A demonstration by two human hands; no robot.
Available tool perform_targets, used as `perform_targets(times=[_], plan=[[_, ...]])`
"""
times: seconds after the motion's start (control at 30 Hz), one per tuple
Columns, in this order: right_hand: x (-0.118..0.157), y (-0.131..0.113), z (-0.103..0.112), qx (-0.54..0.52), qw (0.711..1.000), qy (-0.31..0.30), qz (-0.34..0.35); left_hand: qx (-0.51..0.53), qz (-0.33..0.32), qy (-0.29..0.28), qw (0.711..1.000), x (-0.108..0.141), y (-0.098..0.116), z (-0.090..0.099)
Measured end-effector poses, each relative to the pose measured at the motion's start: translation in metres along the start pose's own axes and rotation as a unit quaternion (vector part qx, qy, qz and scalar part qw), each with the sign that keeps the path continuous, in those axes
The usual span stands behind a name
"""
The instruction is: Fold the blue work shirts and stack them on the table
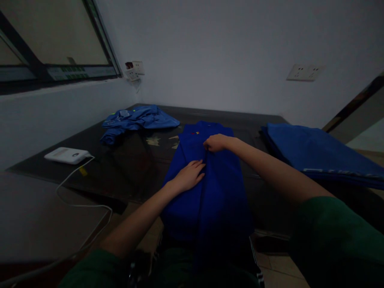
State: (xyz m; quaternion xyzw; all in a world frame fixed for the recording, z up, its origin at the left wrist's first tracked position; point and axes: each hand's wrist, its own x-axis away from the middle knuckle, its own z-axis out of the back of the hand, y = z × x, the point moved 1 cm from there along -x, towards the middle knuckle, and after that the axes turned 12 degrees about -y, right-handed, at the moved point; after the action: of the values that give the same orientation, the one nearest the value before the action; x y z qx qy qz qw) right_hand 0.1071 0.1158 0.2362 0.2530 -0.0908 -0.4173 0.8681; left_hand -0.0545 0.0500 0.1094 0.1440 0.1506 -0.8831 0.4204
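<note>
A blue shirt [225,184] with a small red and yellow mark near its collar lies on the dark table, its lower part hanging over the front edge towards me. My left hand [192,176] rests flat on the shirt, left of its middle, with the fingers stretched out. Further up, my right hand [215,143] pinches a fold of the cloth between closed fingers. A long crease runs down the shirt below that pinch.
A crumpled lighter blue garment [141,118] lies at the back left of the table [132,176]. Folded blue cloth [315,148] is stacked at the right. A white device [66,155] with a white cable [72,205] sits at the left edge. Wall sockets [305,72] are behind.
</note>
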Motion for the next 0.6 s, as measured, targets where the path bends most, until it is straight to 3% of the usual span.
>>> perform_targets(times=[0.07,0.17,0.2,0.27,0.33,0.4,0.5,0.6], plan=[[-0.004,0.007,-0.009,-0.045,0.999,0.011,0.028,0.03,-0.005,0.034,0.999,0.012,0.007,0.002],[-0.011,0.021,-0.027,-0.12,0.988,0.047,0.083,0.131,-0.005,0.099,0.986,0.053,0.029,0.005],[-0.013,0.026,-0.033,-0.141,0.983,0.06,0.097,0.179,0.001,0.092,0.98,0.071,0.037,0.004],[-0.017,0.032,-0.042,-0.177,0.974,0.087,0.115,0.262,0.038,0.019,0.964,0.107,0.053,-0.006],[-0.021,0.034,-0.05,-0.207,0.964,0.115,0.125,0.306,0.093,-0.052,0.946,0.136,0.063,-0.025],[-0.025,0.033,-0.056,-0.242,0.951,0.141,0.13,0.33,0.133,-0.089,0.93,0.153,0.069,-0.05],[-0.029,0.027,-0.064,-0.296,0.929,0.179,0.131,0.365,0.14,-0.104,0.914,0.159,0.076,-0.09],[-0.032,0.019,-0.075,-0.324,0.914,0.211,0.12,0.414,0.11,-0.084,0.9,0.153,0.084,-0.116]])
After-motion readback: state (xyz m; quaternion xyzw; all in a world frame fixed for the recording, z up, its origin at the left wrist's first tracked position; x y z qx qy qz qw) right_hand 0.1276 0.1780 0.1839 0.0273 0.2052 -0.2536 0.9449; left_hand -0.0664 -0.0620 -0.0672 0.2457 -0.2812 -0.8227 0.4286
